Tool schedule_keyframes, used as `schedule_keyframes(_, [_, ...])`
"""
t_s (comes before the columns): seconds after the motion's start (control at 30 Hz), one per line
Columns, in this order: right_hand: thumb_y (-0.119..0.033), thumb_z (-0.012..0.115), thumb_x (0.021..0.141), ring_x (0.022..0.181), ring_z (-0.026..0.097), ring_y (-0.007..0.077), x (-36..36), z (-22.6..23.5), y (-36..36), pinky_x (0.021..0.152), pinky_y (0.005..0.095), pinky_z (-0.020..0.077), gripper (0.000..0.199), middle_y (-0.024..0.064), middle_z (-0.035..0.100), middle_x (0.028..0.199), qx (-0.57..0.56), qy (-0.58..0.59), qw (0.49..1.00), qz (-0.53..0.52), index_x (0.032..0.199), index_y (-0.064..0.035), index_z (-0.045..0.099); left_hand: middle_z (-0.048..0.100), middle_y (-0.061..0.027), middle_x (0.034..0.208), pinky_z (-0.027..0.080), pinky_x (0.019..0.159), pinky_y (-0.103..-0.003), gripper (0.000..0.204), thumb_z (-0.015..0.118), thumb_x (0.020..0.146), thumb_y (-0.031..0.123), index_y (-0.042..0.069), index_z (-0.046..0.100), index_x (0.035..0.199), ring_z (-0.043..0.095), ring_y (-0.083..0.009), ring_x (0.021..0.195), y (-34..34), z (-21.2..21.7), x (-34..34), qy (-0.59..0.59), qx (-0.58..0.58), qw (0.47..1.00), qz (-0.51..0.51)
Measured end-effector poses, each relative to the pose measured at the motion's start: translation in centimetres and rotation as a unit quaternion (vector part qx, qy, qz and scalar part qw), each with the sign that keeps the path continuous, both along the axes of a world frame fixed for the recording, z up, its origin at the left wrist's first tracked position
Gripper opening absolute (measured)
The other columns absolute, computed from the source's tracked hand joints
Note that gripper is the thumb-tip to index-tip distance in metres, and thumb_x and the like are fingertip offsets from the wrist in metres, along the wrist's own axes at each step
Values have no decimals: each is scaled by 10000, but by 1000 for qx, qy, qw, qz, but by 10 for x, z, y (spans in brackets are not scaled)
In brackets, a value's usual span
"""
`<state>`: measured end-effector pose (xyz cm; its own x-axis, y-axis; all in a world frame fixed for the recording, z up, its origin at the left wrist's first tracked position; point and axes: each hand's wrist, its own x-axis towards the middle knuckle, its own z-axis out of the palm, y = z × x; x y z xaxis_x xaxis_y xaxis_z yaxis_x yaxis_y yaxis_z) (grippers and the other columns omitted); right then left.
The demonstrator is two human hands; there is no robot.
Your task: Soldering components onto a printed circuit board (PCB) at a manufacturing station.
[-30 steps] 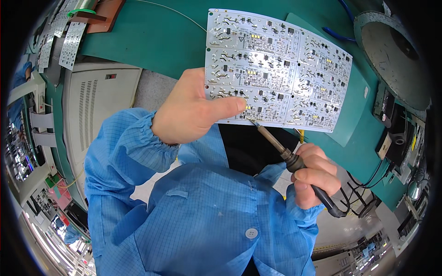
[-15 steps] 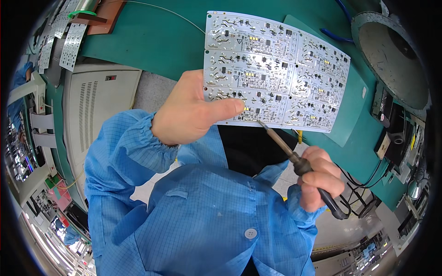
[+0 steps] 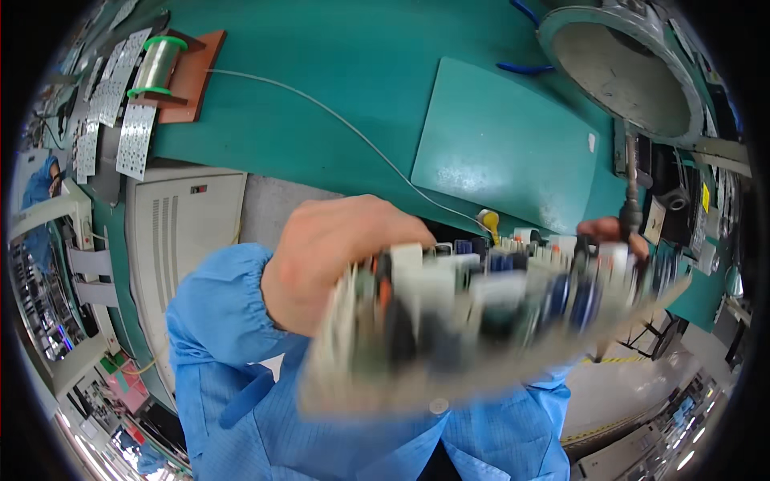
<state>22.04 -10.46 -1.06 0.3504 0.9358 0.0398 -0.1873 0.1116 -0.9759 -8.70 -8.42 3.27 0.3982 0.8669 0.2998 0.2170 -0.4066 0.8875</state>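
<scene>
My left hand (image 3: 333, 252) grips the printed circuit board panel (image 3: 473, 373) at its left end. The panel is tilted and blurred by motion, with its component side showing, crowded with blue, white and black parts. To the right, my right hand (image 3: 603, 231) is partly hidden behind the panel. Its fingers close around a soldering iron (image 3: 632, 204), held upright with its tip end near the round grey hood (image 3: 626, 76). Whether the right hand also touches the panel I cannot tell.
A solder wire spool (image 3: 159, 66) with green rims sits on a brown stand. Its thin wire (image 3: 345, 120) curves across the green bench to a yellow piece (image 3: 488, 218). A green mat (image 3: 505, 144) lies ahead; more boards (image 3: 136, 140) stand left, above a grey cabinet (image 3: 184, 264).
The panel has turned over from its soldered side to its component side and come lower, nearer my body. The soldering iron has left the panel's edge, moving right and up, and now points upward.
</scene>
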Motion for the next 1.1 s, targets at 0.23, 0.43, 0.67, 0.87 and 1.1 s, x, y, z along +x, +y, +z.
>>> schedule_keyframes(0.23, [-264, 424, 899, 1241, 378, 392, 12, 22, -3, 1003, 597, 338, 394, 193, 380, 1351, 41, 262, 924, 277, 1186, -2, 490, 618, -278, 896, 561, 579, -334, 203, 647, 660, 59, -81, 572, 786, 661, -333, 741, -4, -7, 24, 12, 284, 953, 103])
schedule_keyframes(0.43, [-267, 462, 881, 1314, 277, 369, 13, 18, -5, 1050, 575, 277, 479, 181, 270, 1437, 108, 283, 897, 321, 1271, 7, 422, 613, -309, 880, 565, 580, -352, 191, 640, 689, 48, -98, 554, 776, 665, -348, 749, -4, -4, 20, -2, 288, 951, 110])
schedule_keyframes(0.67, [-306, 442, 886, 1271, 354, 359, -10, 11, -15, 993, 598, 351, 437, 226, 402, 1336, 155, 312, 922, 167, 1216, -19, 468, 618, -299, 880, 553, 655, -354, 232, 671, 717, 74, -76, 564, 858, 660, -347, 762, -4, -5, 14, -9, 247, 965, 86])
schedule_keyframes(0.87, [-248, 621, 809, 827, 608, 258, -44, -5, -2, 633, 286, 538, 520, 194, 483, 1215, 146, -244, 930, -232, 1252, -113, 384, 655, -147, 859, 495, 671, -265, 396, 722, 666, 23, -73, 577, 1022, 638, -178, 761, 7, 7, 16, -116, 51, 981, 149])
schedule_keyframes(1.1, [113, 612, 665, 748, 592, 158, -32, -14, 1, 592, 230, 497, 715, 257, 438, 1281, 138, -209, 950, -186, 1281, -119, 334, 659, -120, 854, 532, 594, -260, 318, 677, 798, 146, -80, 582, 1001, 635, -132, 705, 63, 7, 35, -153, -221, 962, 44])
